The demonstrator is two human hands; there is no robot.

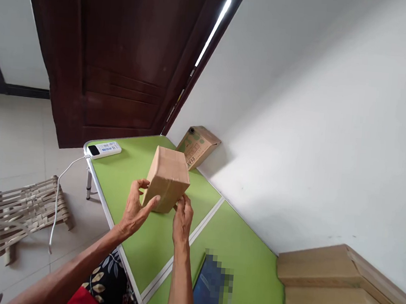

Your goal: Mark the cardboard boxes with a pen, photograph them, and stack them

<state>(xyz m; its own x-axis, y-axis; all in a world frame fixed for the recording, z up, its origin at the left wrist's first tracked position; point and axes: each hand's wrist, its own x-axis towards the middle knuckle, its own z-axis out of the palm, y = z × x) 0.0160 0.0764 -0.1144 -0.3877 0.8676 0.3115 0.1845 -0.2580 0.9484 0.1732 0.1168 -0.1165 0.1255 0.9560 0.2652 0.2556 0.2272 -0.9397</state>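
Observation:
A small brown cardboard box [171,166] is held between my two hands above the green folding table [132,160]; I cannot tell whether its lower edge touches the tabletop. My left hand [138,208] grips its left side, thumb on the near face and fingers around the side. At the lower right corner, my right hand [183,216] has its fingers bent against the box, with the fingertips partly hidden. Tape runs over the near edge of the box. Behind it, a second cardboard box [199,147] with green print and handwritten digits leans by the wall.
A white power bank [105,149] with a cable lies at the table's far left corner. A dark blue flat item [208,283], partly pixelated, lies near me. Larger cartons [320,269] stand at right. A woven stool [31,213] is on the floor; a dark red door [126,57] stands behind.

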